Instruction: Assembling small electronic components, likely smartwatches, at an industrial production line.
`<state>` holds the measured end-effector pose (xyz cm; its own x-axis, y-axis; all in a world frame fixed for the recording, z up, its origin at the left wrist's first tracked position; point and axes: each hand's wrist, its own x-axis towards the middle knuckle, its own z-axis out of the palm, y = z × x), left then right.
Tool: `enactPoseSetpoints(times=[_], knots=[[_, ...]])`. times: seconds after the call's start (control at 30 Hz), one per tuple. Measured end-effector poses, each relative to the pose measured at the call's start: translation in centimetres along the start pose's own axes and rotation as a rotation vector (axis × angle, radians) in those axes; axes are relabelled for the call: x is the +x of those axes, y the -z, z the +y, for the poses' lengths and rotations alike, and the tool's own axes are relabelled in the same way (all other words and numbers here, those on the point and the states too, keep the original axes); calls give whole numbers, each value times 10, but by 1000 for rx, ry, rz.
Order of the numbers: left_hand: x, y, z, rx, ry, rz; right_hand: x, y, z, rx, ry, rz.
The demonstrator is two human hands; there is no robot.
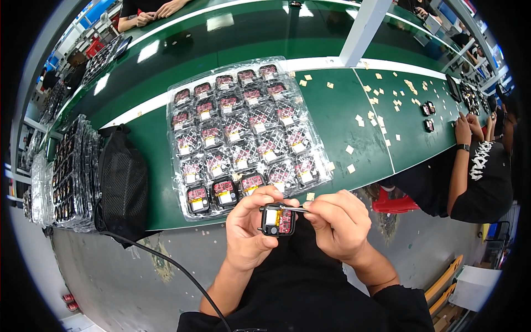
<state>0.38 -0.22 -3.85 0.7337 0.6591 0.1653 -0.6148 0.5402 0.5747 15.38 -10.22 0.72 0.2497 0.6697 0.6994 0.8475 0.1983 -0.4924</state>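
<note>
My left hand [250, 228] grips a small black square housing [277, 220] with a red circuit board and a white and yellow part inside. It is held just in front of the table's near edge. My right hand [338, 221] pinches thin metal tweezers [292, 209], whose tips lie across the top of the housing. Right beyond my hands a clear plastic blister tray [182, 119] holds several rows of the same black and red units.
A green conveyor table [337, 122] carries scattered small tan paper squares [350, 149]. A black mesh bag [123, 185] and stacks of filled trays [69, 177] sit at left. A person in black [481, 177] works at right; another person's hands [157, 12] rest at the far side.
</note>
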Motion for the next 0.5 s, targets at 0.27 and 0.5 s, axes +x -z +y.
enactPoseSetpoints(times=[0.27,0.5], knots=[[-5,-16,5,205,-10,140,-2,-2,3,-32,-18,-16],[-5,-23,7,221,7,196,-4,-2,1,67,-130,-21]])
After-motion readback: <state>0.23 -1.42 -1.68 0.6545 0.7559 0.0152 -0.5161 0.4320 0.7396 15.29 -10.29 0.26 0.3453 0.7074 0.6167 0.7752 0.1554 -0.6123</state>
